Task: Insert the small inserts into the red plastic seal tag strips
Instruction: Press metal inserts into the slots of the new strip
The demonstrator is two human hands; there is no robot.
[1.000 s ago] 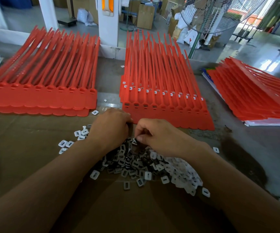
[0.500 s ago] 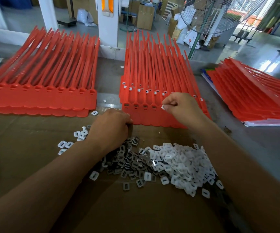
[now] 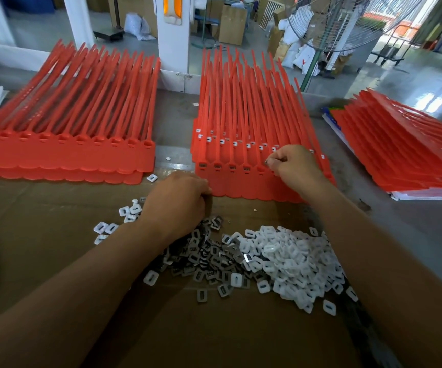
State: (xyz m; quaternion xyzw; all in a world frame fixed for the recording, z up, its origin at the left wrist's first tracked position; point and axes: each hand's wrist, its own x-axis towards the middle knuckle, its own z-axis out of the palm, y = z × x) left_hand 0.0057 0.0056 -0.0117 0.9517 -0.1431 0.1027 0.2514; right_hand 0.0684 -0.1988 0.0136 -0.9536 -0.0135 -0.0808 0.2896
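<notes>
A person's two bare forearms reach forward over a counter (image 3: 413, 235) partly covered by a brown cardboard sheet (image 3: 41, 261). The right hand (image 3: 294, 166) rests on the near end of the middle stack of red seal tag strips (image 3: 251, 115). Its fingers are curled, and thumb and forefinger pinch a small pale insert (image 3: 267, 162) against the head of one strip in the front row. Several heads to the left of it in that row show dark slots, and the row behind carries small white pieces.

The left hand (image 3: 177, 200) lies knuckles up on the cardboard, touching the stack's near edge, with its fingers curled under. I cannot tell whether it holds anything.

Between the forearms lies a pile of inserts (image 3: 288, 264), white on the right and darker grey on the left. A few loose white ones (image 3: 111, 227) lie just left of the left wrist.

A second stack of red strips (image 3: 68, 134) lies to the left and a third stack (image 3: 405, 152) to the right, both well apart from the hands. Beyond the counter stand a white pillar (image 3: 174, 49) and a wire-caged fan (image 3: 347, 22).
</notes>
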